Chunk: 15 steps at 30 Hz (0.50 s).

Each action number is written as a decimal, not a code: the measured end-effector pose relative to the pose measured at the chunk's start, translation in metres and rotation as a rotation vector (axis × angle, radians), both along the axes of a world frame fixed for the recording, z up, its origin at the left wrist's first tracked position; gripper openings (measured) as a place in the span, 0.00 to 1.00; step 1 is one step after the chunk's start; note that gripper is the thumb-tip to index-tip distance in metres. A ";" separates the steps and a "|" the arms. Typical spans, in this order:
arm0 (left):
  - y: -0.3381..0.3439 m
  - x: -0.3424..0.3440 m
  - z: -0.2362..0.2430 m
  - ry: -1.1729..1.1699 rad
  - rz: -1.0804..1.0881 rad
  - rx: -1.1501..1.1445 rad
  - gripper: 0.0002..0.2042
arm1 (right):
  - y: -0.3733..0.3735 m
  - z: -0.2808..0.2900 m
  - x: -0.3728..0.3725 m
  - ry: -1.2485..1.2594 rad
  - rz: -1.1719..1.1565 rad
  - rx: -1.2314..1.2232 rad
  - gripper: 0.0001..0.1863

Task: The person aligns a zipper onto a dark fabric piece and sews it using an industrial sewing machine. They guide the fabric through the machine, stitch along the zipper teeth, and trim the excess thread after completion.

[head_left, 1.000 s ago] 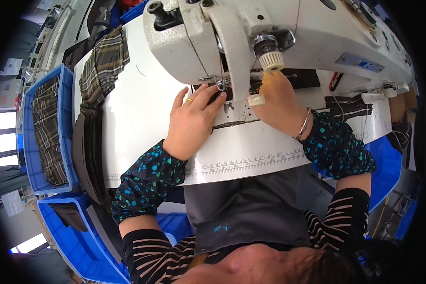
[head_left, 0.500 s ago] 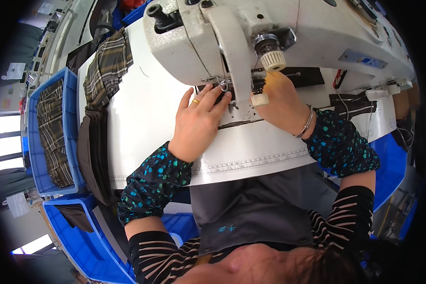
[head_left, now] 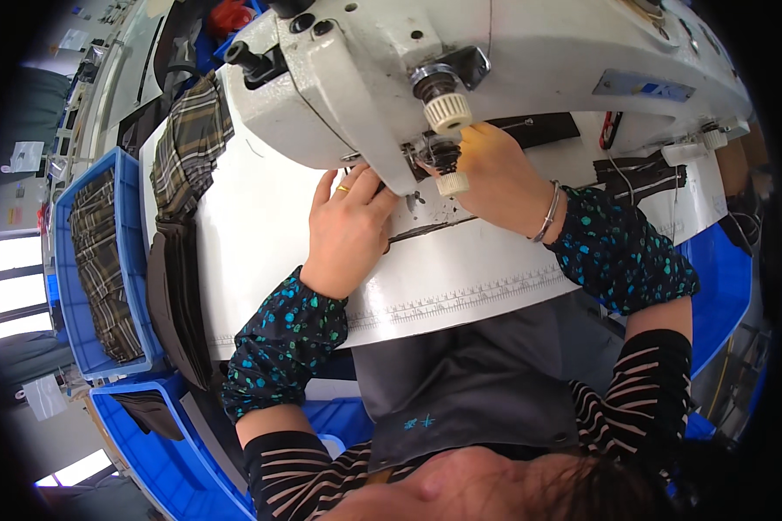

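The left hand (head_left: 349,230) lies palm down with its fingers slightly spread, their tips reaching the foot of the sewing machine (head_left: 573,65). The right hand (head_left: 502,181) is bent in behind the machine's pale knob (head_left: 447,113) (its fingertips are hidden, so I cannot tell whether they grip anything). Just beyond that hand, a dark strip (head_left: 543,130) lies towards the far edge of the white table (head_left: 261,234). Near the table's right edge are dark pieces with pale lines (head_left: 652,178), a red-and-black tool (head_left: 611,130) farther back. A printed ruler (head_left: 478,300) follows the near edge. Plaid cloth (head_left: 193,143) covers the far left corner; a dark stack (head_left: 175,300) hangs along the left edge, beside a blue bin (head_left: 152,334) of more plaid.
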<state>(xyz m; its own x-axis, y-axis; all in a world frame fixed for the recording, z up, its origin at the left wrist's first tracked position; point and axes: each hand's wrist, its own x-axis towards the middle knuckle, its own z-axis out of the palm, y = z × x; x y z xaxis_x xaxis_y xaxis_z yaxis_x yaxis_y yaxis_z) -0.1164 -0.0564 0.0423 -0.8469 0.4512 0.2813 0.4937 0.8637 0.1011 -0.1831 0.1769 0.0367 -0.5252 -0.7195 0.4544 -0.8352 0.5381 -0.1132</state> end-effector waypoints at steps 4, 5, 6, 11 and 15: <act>0.001 -0.001 0.000 0.022 -0.007 0.013 0.19 | 0.001 0.003 0.001 -0.013 0.001 -0.017 0.07; 0.001 -0.002 0.001 0.019 -0.011 0.024 0.18 | 0.002 0.004 0.001 -0.015 0.002 -0.022 0.07; 0.001 -0.002 0.002 0.015 -0.016 0.036 0.18 | 0.002 0.004 0.002 -0.026 0.001 -0.029 0.08; 0.000 -0.001 -0.004 -0.015 -0.007 0.037 0.17 | 0.003 0.007 0.003 -0.030 0.001 -0.031 0.07; 0.003 -0.002 0.002 0.027 -0.029 0.061 0.18 | 0.003 0.003 0.003 -0.012 0.001 -0.048 0.06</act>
<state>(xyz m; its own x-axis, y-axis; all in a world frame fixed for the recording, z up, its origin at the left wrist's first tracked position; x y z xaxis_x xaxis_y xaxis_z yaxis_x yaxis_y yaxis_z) -0.1180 -0.0536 0.0442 -0.8254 0.4567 0.3319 0.5216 0.8417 0.1391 -0.1805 0.1794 0.0395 -0.5303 -0.6975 0.4819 -0.8340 0.5315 -0.1484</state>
